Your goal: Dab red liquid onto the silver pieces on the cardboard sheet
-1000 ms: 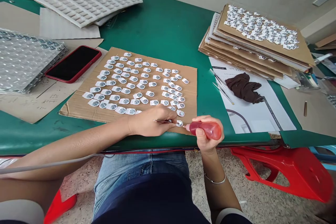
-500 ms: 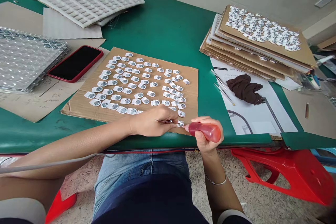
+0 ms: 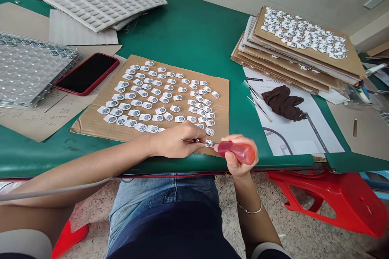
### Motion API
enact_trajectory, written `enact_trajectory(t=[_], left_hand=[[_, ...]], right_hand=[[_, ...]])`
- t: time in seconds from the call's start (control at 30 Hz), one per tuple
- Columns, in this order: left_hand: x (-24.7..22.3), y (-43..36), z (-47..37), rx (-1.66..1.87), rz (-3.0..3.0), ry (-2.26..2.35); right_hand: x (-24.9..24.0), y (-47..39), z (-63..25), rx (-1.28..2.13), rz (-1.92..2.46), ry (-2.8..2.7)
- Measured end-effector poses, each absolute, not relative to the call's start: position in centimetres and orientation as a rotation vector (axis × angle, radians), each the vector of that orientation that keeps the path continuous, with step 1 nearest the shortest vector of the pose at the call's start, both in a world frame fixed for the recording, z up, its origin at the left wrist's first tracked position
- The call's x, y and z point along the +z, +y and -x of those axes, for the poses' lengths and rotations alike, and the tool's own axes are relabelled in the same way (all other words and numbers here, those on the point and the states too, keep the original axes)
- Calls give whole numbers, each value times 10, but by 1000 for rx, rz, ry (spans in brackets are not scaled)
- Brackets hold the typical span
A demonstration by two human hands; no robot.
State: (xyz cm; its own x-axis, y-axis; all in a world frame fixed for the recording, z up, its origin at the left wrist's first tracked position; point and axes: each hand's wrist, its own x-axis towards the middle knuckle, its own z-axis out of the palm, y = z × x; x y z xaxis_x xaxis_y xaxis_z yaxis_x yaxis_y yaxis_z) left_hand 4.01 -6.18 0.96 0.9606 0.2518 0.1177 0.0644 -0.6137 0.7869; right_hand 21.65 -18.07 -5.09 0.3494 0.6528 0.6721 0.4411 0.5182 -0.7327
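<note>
My right hand (image 3: 241,156) is wrapped round a soft red squeeze bottle (image 3: 237,151), tilted so that its pale tip points left. That tip is at the edge of a small white tag with a round dark-and-silver disc (image 3: 208,143); contact between them is too small to tell. Closed in a pinch, my left hand (image 3: 179,139) has its fingertips against the same tag. A thin metal tool that looks like tweezers (image 3: 190,140) sticks out of this hand to the left. Several similar tags (image 3: 147,105) lie in rough rows on a cardboard sheet (image 3: 97,123) beneath.
A red-cased phone (image 3: 88,73) and clear plastic trays (image 3: 30,71) lie left; white moulded trays (image 3: 105,0) are behind. At right are stacked cardboard sheets (image 3: 258,54) bearing more tags, a dark cloth (image 3: 284,103) and thin tools (image 3: 258,103) on paper. A red stool (image 3: 349,202) stands below.
</note>
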Motion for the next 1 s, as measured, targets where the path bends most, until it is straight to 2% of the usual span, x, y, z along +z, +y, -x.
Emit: enact_trajectory(t=[0.2,0.4,0.53,0.73,1.0], left_hand=[[21,-58,-36,350,-2089,355],[46,-40,-28,563,-1968,637],[35,-40,-20,563,-2126,642],[12,-59,-5,435,-2255,379],[15,-66,-9,377,-2284,365]], right_hand=[[-31,-172,-226,9,1091,-873],[11,-142,-256,391,1020,-717],[27,-114,-257,532,951,-753],[3,-108,-220,557,1048,-862],[-18,-119,-197,262,1178,-991]])
